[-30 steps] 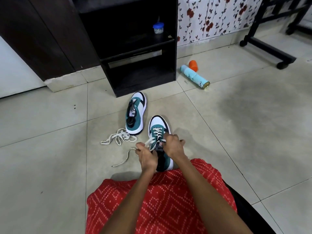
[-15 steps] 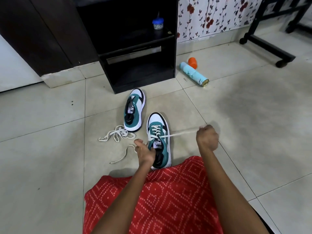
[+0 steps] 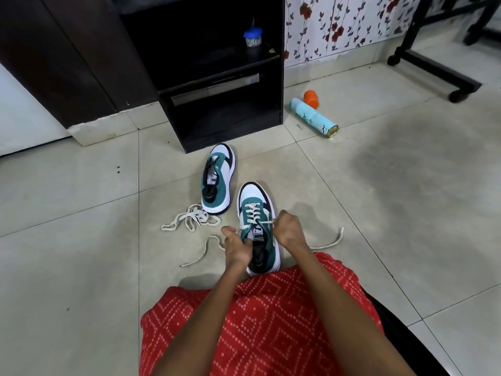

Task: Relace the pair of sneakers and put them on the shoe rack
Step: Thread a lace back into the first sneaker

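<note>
Two green, white and black sneakers stand on the tiled floor. The near sneaker (image 3: 254, 210) is partly laced with a white lace. My left hand (image 3: 235, 244) grips its left side near the tongue. My right hand (image 3: 289, 226) is closed on the lace at the shoe's right edge, and the lace's free end (image 3: 332, 241) trails right on the floor. The other free end (image 3: 202, 256) lies to the left. The far sneaker (image 3: 218, 177) has no lace; a loose white lace (image 3: 189, 219) lies bunched beside its heel. The dark shoe rack (image 3: 222, 109) stands just beyond.
A small blue-lidded jar (image 3: 252, 38) sits on the rack's upper shelf. A light blue spray can (image 3: 314, 118) and an orange cap (image 3: 311, 98) lie on the floor to the right. A black wheeled frame (image 3: 433, 74) stands at far right. Red patterned cloth (image 3: 260, 327) covers my lap.
My right hand, which had pulled the lace out to the right, has come back to the sneaker's right side. The lace's right end now lies slack on the floor.
</note>
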